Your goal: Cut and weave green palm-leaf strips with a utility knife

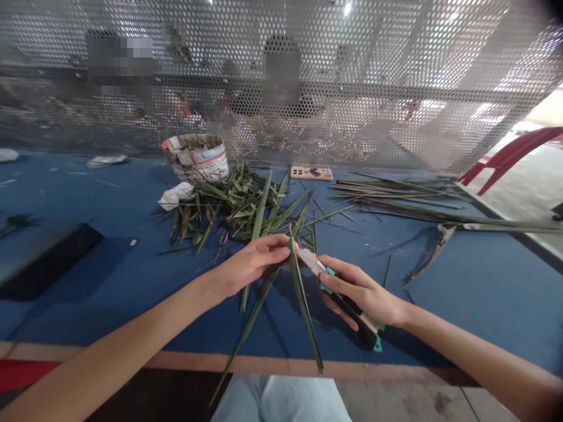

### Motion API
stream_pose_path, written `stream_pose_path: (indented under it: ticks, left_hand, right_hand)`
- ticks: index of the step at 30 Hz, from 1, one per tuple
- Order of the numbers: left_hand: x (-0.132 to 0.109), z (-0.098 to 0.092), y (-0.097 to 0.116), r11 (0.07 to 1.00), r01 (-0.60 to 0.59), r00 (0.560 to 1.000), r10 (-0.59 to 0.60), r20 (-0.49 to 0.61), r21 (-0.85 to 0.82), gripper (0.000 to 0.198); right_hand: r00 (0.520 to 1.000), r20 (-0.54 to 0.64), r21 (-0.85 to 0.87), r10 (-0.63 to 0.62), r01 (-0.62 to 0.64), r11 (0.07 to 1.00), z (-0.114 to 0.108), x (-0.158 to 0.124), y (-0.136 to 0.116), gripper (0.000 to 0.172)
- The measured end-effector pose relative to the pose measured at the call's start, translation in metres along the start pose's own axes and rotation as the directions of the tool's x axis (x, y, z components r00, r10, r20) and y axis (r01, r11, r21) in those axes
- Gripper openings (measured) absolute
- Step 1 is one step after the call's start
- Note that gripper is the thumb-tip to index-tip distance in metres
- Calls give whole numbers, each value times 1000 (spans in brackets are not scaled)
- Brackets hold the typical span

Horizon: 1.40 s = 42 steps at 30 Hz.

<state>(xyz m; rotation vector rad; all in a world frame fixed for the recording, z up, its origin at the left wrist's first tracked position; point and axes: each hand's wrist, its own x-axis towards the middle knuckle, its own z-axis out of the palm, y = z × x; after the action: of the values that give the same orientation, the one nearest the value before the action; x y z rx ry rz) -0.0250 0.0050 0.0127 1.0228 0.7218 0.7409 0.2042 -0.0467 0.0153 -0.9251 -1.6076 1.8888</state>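
My left hand [259, 261] pinches a folded green palm leaf [301, 293] near its upper end, and its long strips hang down past the table's front edge. In my right hand [352, 287] is a black and green utility knife [352, 310]. The knife's blade points up and left, close beside the leaf at my left fingertips; whether it touches the leaf I cannot tell. Just beyond my hands lies a heap of cut leaf pieces [235, 202] on the blue table [145, 310].
A newspaper-covered pot [197, 158] and a phone [311, 173] stand near the perforated metal screen [373, 70]. Long leaf strips [396, 193] lie at the right, a dark box-like object [48, 258] at the left. A red chair [514, 158] is beyond the right edge.
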Motion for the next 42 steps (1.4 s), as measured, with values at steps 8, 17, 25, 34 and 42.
stream_pose_path:
  ticks: [8,17,25,34,42]
  left_hand:
    - [-1,1,4,1000,24,999,-24,27,18,20]
    - [-2,4,7,999,-7,997,4,79,39,16]
    - [-1,4,9,998,-27,994,21,106,54,16]
    - [-1,2,6,999,-25,989,19,144,40,14]
    - [-2,1,7,999,9,983,-17,185,40,17]
  right_hand:
    - [1000,25,11,1,-1,1000,1,-2,-3,33]
    - [998,60,12,20,-21,1000,0,-3,-5,29]
    - [994,105,21,25,-28,999,-3,-4,-6,32]
    - [988,146,28,52,-56,998,-4,-4,-4,31]
    - [978,198,43,58,-68,997,-7,-5,-3,29]
